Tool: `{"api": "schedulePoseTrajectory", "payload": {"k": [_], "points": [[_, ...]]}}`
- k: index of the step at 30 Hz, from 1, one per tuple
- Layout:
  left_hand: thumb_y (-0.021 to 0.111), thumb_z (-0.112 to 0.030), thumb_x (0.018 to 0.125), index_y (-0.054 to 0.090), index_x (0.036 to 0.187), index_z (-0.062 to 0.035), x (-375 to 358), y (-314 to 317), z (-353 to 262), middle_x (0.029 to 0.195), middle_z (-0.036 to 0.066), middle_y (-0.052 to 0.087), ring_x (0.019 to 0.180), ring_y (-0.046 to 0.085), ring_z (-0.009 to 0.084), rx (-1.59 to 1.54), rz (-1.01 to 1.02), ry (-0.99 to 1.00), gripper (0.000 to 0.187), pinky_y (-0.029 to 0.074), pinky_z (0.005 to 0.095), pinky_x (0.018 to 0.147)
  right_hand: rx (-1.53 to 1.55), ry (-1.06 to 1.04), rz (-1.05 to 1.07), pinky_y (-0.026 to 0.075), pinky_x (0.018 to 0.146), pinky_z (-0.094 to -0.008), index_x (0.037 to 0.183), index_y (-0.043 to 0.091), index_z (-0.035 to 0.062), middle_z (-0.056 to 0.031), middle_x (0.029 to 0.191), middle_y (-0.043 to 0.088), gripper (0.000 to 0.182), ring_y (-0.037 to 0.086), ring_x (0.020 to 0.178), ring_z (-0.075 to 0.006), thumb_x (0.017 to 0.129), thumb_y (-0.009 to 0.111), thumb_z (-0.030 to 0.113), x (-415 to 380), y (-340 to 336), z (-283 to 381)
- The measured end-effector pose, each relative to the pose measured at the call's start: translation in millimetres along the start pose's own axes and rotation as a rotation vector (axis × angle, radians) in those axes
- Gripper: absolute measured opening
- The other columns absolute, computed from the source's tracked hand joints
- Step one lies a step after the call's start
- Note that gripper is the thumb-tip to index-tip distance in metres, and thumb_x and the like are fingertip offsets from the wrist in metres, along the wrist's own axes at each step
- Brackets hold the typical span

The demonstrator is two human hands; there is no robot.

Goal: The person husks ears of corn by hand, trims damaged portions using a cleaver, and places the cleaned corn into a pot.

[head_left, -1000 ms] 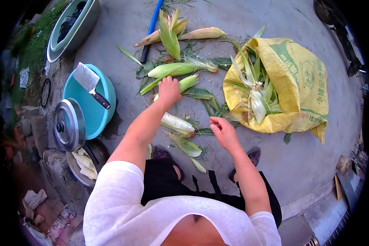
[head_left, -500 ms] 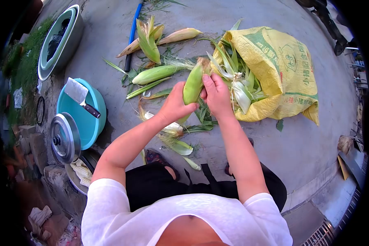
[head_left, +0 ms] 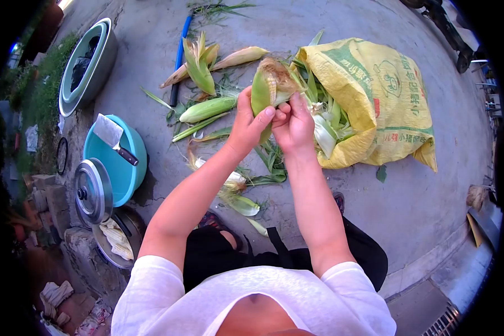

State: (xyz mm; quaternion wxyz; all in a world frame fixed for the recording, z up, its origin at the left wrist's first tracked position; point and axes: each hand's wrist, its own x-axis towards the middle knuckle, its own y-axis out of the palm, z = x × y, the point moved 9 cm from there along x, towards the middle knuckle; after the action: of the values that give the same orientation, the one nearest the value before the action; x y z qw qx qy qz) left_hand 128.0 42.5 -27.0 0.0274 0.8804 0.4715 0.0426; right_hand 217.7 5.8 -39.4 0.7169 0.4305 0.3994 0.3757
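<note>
My left hand [head_left: 247, 124] is wrapped round an ear of corn [head_left: 259, 89], held upright in front of me with its tip pointing away. Part of its green husk is peeled open, and a strip of pale kernels shows below the brown silk. My right hand [head_left: 294, 126] is closed at the ear's right side, pinching the husk there; its fingertips are partly hidden. Just right of that hand, loose husks [head_left: 325, 131] spill from the mouth of a yellow woven sack [head_left: 369, 101]. An unpeeled ear [head_left: 208, 110] lies on the ground to the left.
On the left stands a turquoise basin [head_left: 137, 154] with a cleaver [head_left: 113, 136] across it. Near it are a metal lid [head_left: 93, 190] and a pot [head_left: 130, 224] with peeled corn. Dry ears [head_left: 241, 57] and a blue-and-black pole [head_left: 180, 56] lie beyond my hands.
The husk on the held ear has been pulled open on its right side, baring kernels. My right hand has moved slightly down with the husk, and the camera view has shifted a little.
</note>
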Motion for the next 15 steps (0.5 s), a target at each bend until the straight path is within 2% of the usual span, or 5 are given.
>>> {"api": "schedulePoseTrajectory", "payload": {"k": [3,6,8,12,15], "points": [[0.059,-0.028,0.082,0.035,0.121,-0.0003,1.2,5.7,-1.9,0.112,0.012,0.046,0.102,0.046,0.0169,-0.198,-0.056,-0.005,0.053,0.036,0.0310,0.091,0.089,0.053,0.069,0.042,0.052,-0.0195,0.108,0.049,0.0042,0.0001,0.088,0.054,0.023,0.044,0.062,-0.0053,0.095,0.042,0.021,-3.3,-0.5,3.7],[0.059,-0.027,0.083,0.038,0.119,-0.0016,-4.0,9.2,-2.7,0.105,0.008,0.052,0.096,0.049,0.0146,0.005,-0.106,0.052,0.048,0.038,0.0280,0.089,0.214,0.115,0.107,0.041,0.051,-0.0189,0.112,0.047,0.0034,-0.0004,0.087,0.054,0.026,0.043,0.058,-0.0051,0.096,0.037,0.021,-9.4,-1.9,3.3],[0.059,-0.028,0.083,0.041,0.117,-0.0018,0.2,11.5,14.1,0.101,0.007,0.054,0.094,0.050,0.0142,-0.342,-0.132,-0.035,0.047,0.039,0.0271,0.087,0.286,0.135,0.112,0.040,0.051,-0.0182,0.115,0.046,0.0028,-0.0010,0.087,0.053,0.028,0.042,0.054,-0.0049,0.097,0.034,0.021,-11.5,1.7,2.0],[0.061,-0.030,0.081,0.044,0.116,-0.0009,5.9,17.6,29.5,0.101,0.010,0.056,0.092,0.052,0.0157,-0.503,-0.117,-0.176,0.048,0.042,0.0293,0.084,0.264,0.111,-0.088,0.041,0.054,-0.0208,0.110,0.046,0.0053,-0.0003,0.082,0.051,0.027,0.036,0.049,-0.0052,0.098,0.032,0.024,-13.7,-27.1,2.8],[0.062,-0.037,0.079,0.049,0.111,0.0023,12.7,13.7,-7.2,0.095,0.015,0.059,0.083,0.057,0.0193,0.298,-0.051,-0.021,0.052,0.045,0.0332,0.076,0.121,0.125,-0.115,0.038,0.056,-0.0240,0.094,0.051,0.0080,-0.0008,0.078,0.051,0.027,0.035,0.051,-0.0062,0.096,0.037,0.031,-19.9,-32.3,-2.6]]}}
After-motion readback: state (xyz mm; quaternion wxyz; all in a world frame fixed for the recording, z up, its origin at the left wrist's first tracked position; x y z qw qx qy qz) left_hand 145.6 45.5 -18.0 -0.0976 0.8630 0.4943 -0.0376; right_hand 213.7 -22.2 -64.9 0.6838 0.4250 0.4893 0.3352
